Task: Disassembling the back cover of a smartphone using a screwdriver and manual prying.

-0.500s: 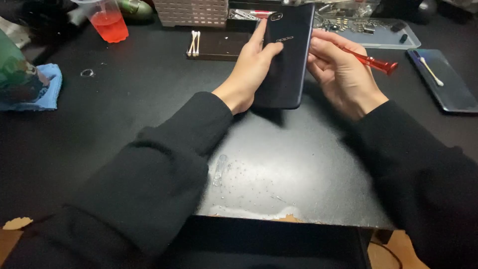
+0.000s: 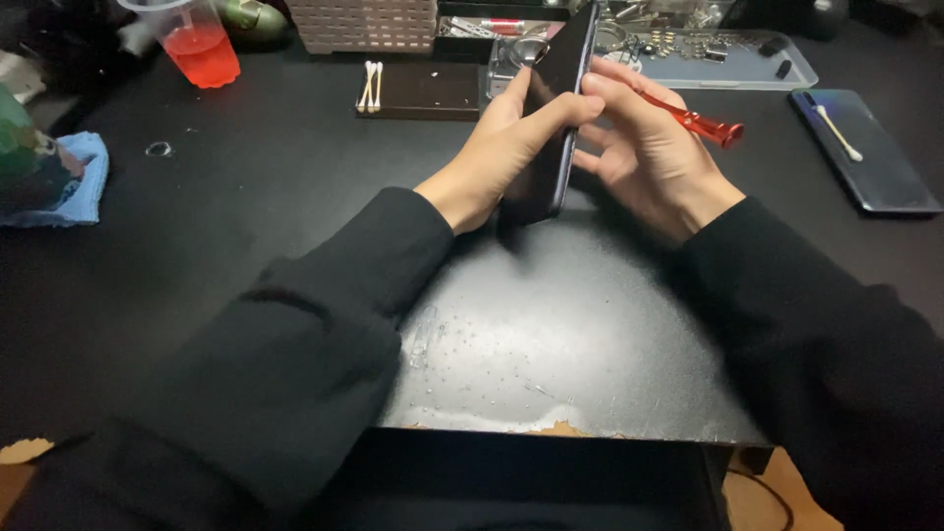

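A dark smartphone (image 2: pixel 560 108) stands on its long edge above the black table, seen nearly edge-on. My left hand (image 2: pixel 501 152) grips it from the left, fingers wrapped over its upper side. My right hand (image 2: pixel 649 157) rests against the phone's right side with fingers spread, and a red-handled screwdriver (image 2: pixel 700 122) lies pinched between its thumb and palm, pointing up-left behind the phone. Both arms wear black sleeves.
Cotton swabs (image 2: pixel 370 87) lie on a dark block behind the phone. A plastic cup of red liquid (image 2: pixel 202 44) stands far left, a blue cloth (image 2: pixel 69 182) at the left edge. A parts tray (image 2: pixel 728 54) and a second phone (image 2: pixel 865 147) with a swab sit right.
The phone has been turned from showing its flat back to standing on edge. My right hand's fingers have opened out against it.
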